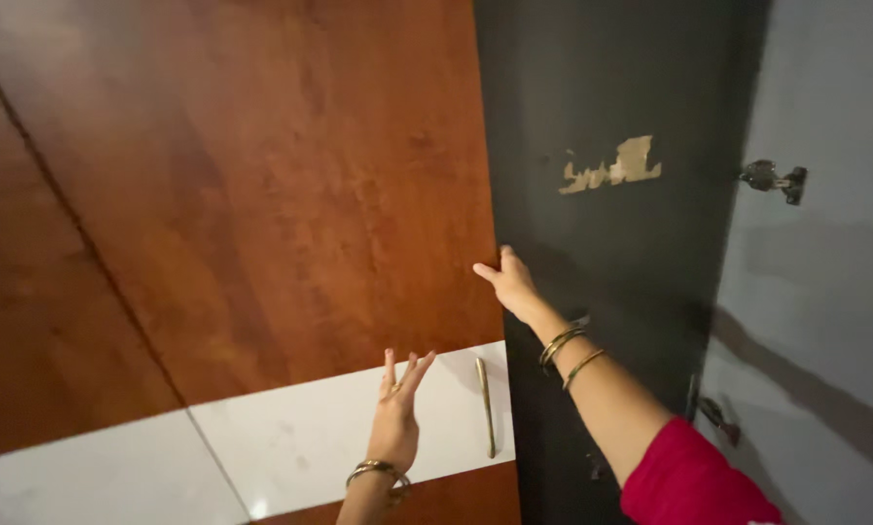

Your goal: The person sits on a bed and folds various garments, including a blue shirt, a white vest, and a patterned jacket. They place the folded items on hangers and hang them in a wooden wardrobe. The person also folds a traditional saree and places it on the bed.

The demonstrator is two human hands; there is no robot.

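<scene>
Two hands at the wooden wardrobe door (pixel 261 194): right hand (pixel 510 282) grips its stiff, likely heavy edge; left hand (pixel 395 418), spread and empty, lies beside the brass handle (pixel 485 403), the surer hold.

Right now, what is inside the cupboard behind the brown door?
The inside shows only dark wall with a pale scraped patch; no shelves or things are visible. The right hand grips the brown door edge, and that door covers everything behind it. The left hand rests open on its white band.
</scene>
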